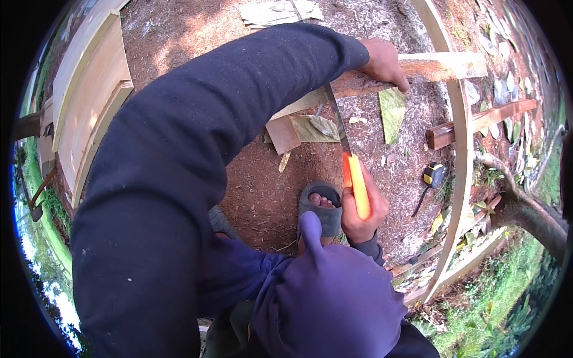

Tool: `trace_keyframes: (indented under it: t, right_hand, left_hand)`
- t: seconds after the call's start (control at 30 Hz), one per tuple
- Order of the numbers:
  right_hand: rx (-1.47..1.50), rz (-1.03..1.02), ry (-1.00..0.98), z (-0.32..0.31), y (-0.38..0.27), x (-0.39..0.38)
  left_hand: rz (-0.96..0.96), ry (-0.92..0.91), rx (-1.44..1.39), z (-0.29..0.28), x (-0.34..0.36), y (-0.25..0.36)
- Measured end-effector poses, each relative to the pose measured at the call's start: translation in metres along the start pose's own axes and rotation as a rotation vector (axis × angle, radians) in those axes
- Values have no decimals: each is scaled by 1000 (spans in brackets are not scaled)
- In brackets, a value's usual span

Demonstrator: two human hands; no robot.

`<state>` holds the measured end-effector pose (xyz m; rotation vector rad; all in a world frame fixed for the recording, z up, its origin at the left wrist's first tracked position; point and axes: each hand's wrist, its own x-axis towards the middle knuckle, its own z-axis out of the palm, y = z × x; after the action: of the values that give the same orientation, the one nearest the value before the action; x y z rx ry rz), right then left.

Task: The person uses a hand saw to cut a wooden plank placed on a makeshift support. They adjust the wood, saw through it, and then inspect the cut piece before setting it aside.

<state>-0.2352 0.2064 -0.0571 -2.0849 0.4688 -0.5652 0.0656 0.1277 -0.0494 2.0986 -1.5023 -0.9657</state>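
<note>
My right hand [365, 206] is closed around the orange-and-yellow handle of a handsaw [341, 125]. Its thin blade points away from me and passes under my dark left sleeve, against the near end of a wooden board [441, 67]. Stretched across the view, my left arm ends in my left hand [384, 62], which grips that board just right of the blade. The sleeve hides part of the blade and the board's left end. Rightward, the board rests over a long curved-looking timber [459, 149].
A black-and-yellow tape measure [434, 174] lies on the ground at right, near a reddish timber offcut [477, 122]. Wooden panels [98, 101] stand at left. Scraps of wood [283, 135] and leaves lie below the saw, beyond my sandalled foot [321, 206]. A tree branch [525, 212] juts in at right.
</note>
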Motion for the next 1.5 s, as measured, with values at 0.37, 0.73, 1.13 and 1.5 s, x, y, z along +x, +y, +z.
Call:
trace_keyframes:
  t: [0.37, 0.73, 1.13, 1.5]
  right_hand:
    - [7, 35, -30, -10, -6, 0]
    - [67, -72, 46, 24, -11, 41]
    - [-66, -155, -107, -3, -12, -23]
    - [-57, 89, -8, -31, -4, -78]
  left_hand:
    - [11, 7, 56, 7, 10, -3]
    - [8, -4, 63, 9, 3, -8]
    - [179, -5, 104, 6, -9, -11]
    - [121, -68, 295, 10, -7, 0]
